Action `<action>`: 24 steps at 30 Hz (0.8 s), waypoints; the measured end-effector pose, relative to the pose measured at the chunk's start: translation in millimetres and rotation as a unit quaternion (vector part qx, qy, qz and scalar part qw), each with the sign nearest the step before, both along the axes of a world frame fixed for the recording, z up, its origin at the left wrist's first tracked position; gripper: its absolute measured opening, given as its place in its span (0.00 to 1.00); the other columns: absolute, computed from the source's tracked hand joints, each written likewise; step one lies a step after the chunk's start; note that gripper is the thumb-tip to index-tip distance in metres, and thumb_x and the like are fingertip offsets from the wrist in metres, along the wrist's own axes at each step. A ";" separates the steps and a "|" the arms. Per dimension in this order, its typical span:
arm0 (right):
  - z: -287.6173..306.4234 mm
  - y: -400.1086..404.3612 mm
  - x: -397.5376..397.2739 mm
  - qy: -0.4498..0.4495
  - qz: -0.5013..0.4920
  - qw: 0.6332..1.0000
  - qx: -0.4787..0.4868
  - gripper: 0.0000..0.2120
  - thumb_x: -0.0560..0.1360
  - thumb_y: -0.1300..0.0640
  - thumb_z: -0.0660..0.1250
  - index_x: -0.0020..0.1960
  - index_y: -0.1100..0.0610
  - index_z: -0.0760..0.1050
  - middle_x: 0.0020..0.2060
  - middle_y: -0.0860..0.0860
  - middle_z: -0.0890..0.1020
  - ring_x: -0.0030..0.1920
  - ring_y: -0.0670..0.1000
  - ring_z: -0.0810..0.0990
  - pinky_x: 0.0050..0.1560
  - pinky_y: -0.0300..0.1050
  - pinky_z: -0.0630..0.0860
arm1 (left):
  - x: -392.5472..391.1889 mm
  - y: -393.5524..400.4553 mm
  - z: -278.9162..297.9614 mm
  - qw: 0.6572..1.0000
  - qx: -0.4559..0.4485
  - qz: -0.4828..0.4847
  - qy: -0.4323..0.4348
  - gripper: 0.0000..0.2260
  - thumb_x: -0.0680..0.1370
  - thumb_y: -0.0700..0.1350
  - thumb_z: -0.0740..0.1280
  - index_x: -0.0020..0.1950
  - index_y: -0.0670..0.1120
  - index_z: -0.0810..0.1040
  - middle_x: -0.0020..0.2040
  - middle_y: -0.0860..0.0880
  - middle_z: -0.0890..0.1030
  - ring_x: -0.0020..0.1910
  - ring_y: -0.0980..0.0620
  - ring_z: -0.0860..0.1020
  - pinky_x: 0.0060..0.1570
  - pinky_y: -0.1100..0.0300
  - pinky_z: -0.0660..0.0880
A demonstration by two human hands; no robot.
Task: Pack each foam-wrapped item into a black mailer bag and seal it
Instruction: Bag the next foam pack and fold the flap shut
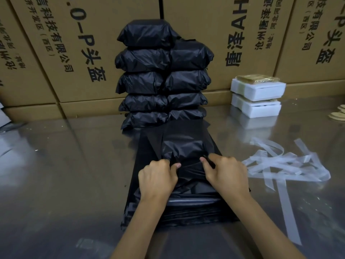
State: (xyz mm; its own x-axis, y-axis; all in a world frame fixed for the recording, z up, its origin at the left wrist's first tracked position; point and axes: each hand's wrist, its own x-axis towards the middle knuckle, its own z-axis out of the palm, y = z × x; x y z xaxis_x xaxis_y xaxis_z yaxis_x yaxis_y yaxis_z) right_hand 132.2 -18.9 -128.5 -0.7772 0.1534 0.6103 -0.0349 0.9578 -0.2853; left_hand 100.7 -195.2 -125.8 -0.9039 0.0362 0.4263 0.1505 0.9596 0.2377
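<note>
A black mailer bag (pixel 183 144) lies in front of me on top of a flat pile of black bags (pixel 179 212), bulging with an item inside. My left hand (pixel 158 177) pinches its plastic at the near end. My right hand (pixel 224 174) pinches the same bag a little to the right, thumb and fingers curled on the film. Between both hands the plastic is pulled taut and wrinkled. Two foam-wrapped items (pixel 258 98) are stacked at the back right. The item inside the bag is hidden.
Two tall stacks of sealed black parcels (pixel 162 75) stand behind the bag against printed cardboard boxes (pixel 65 53). Loose clear peel-off strips (pixel 283 165) litter the shiny table (pixel 65 165) at the right. Tan flat pieces (pixel 337 114) lie at the far right edge.
</note>
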 end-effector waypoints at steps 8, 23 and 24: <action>2.0 20.7 9.2 -0.214 0.018 0.970 -0.117 0.21 0.72 0.36 0.72 0.37 0.50 0.67 0.33 0.45 0.76 0.38 0.50 0.76 0.33 0.45 0.68 | 10.7 -22.8 9.5 0.975 0.000 0.028 -0.220 0.33 0.69 0.75 0.64 0.59 0.50 0.75 0.55 0.50 0.81 0.56 0.46 0.80 0.44 0.56 0.70; 69.6 26.6 1.8 -0.147 0.121 0.964 -0.183 0.48 0.67 0.24 0.66 0.77 0.50 0.58 0.75 0.50 0.68 0.74 0.54 0.66 0.66 0.48 0.68 | -33.5 -15.4 82.4 0.953 0.180 -0.102 -0.220 0.52 0.67 0.73 0.68 0.81 0.47 0.54 0.81 0.47 0.57 0.78 0.45 0.58 0.74 0.46 0.63; 72.4 17.6 -14.3 -0.126 0.146 0.956 -0.221 0.44 0.72 0.26 0.62 0.79 0.50 0.57 0.76 0.50 0.66 0.76 0.53 0.64 0.70 0.49 0.66 | -43.2 -1.8 82.6 0.947 0.237 -0.137 -0.165 0.45 0.72 0.69 0.69 0.80 0.46 0.59 0.80 0.47 0.60 0.78 0.47 0.60 0.74 0.49 0.63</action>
State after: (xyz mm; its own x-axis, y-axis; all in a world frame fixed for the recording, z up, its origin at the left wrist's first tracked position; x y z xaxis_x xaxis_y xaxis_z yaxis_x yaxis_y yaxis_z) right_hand 117.9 -1.3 -56.2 -0.9399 0.1063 0.3244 -0.1601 0.7021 -0.6938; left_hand 57.5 -197.0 -43.2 -0.9751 0.1636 0.1499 0.2213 0.6683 0.7102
